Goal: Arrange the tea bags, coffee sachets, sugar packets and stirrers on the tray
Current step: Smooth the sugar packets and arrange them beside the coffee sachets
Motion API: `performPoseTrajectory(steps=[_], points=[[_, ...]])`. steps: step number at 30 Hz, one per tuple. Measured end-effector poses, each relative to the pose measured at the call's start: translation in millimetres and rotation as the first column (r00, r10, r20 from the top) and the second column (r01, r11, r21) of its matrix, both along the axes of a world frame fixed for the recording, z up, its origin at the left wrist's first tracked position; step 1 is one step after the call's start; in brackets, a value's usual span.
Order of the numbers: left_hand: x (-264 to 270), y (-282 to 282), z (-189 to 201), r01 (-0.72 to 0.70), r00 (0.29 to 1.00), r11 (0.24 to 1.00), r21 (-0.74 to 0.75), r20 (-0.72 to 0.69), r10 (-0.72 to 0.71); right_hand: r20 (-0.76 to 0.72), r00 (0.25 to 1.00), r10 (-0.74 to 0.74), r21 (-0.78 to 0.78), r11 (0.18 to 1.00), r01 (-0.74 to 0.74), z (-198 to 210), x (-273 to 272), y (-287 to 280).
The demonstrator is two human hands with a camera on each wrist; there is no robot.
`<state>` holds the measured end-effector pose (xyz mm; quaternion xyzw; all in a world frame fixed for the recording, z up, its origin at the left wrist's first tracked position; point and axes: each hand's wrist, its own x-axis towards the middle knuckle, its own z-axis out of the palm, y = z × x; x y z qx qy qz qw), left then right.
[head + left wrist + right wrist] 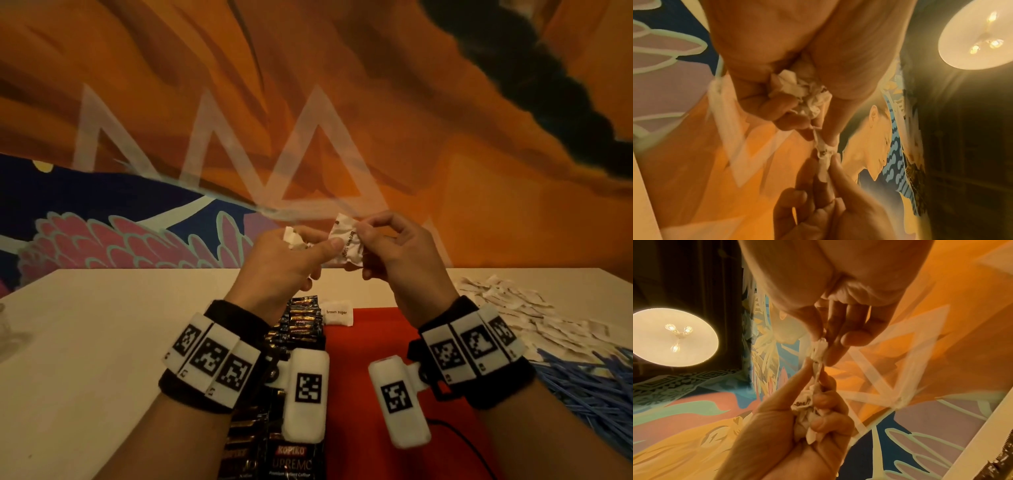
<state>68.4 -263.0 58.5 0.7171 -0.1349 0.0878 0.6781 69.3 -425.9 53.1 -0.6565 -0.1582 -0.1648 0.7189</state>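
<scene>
Both hands are raised above the table. My left hand (291,260) grips a crumpled bunch of white brown-sugar packets (294,240), which bulges out of the fist (803,91) in the left wrist view. My right hand (387,246) pinches one sugar packet (346,240) between thumb and fingers, and the left thumb and fingertips hold its other end (819,350). On the red tray (363,342) below lies one brown-sugar packet (337,312). A row of dark coffee sachets (301,325) runs along the tray's left side. No tea bags can be seen.
A loose pile of white sugar packets (507,308) lies on the white table to the right of the tray. A heap of blue stirrers (589,383) lies in front of that pile. A black cable (455,431) crosses the tray's near part. A painted wall stands behind the table.
</scene>
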Motion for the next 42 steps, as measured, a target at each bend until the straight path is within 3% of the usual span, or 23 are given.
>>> performPoseTrajectory(steps=[7,10,13,15,18,21,25,29,33,36,40,42], points=[[2,0,1,0.012,0.997,0.99,-0.143,-0.075,-0.022,0.015,0.999,0.031,-0.115,0.993,-0.029,-4,0,2],[2,3,1,0.016,0.998,0.995,-0.1,-0.057,-0.021,0.031,1.0,0.008,-0.147,0.989,-0.003,-5,2,-3],[2,5,1,0.03,0.999,0.998,-0.052,-0.011,-0.03,-0.031,0.997,0.066,-0.203,0.977,-0.071,-5,2,-7],[1,5,1,0.005,1.0,0.998,-0.068,0.005,-0.005,-0.067,0.993,0.098,-0.132,0.986,-0.106,-3,0,-8],[3,4,1,-0.014,0.999,0.993,-0.119,-0.031,0.011,-0.123,0.985,0.125,0.093,0.989,-0.113,-1,0,-11],[4,3,0,-0.01,0.999,0.997,-0.08,-0.04,0.007,-0.177,0.97,0.164,0.205,0.971,-0.127,0,2,-10],[1,1,-1,0.007,1.0,1.0,-0.021,-0.003,-0.007,-0.179,0.977,0.118,0.099,0.99,-0.101,-1,2,-8],[1,-2,-1,-0.049,0.998,0.996,-0.075,0.024,0.051,-0.14,0.983,0.122,0.049,0.992,-0.116,-3,3,-8],[2,-2,0,-0.072,0.997,0.994,-0.084,0.024,0.075,-0.104,0.989,0.109,-0.171,0.977,-0.126,-7,3,-11],[2,-1,-2,-0.086,0.996,0.995,-0.047,0.029,0.088,-0.08,0.994,0.072,-0.227,0.97,-0.088,-9,7,-16],[4,0,-2,-0.147,0.988,0.989,-0.012,0.037,0.148,-0.161,0.985,0.065,-0.268,0.957,-0.107,-14,15,-22],[6,3,-1,-0.164,0.986,0.986,-0.032,0.018,0.165,-0.224,0.974,-0.017,-0.364,0.929,-0.067,-21,28,-27]])
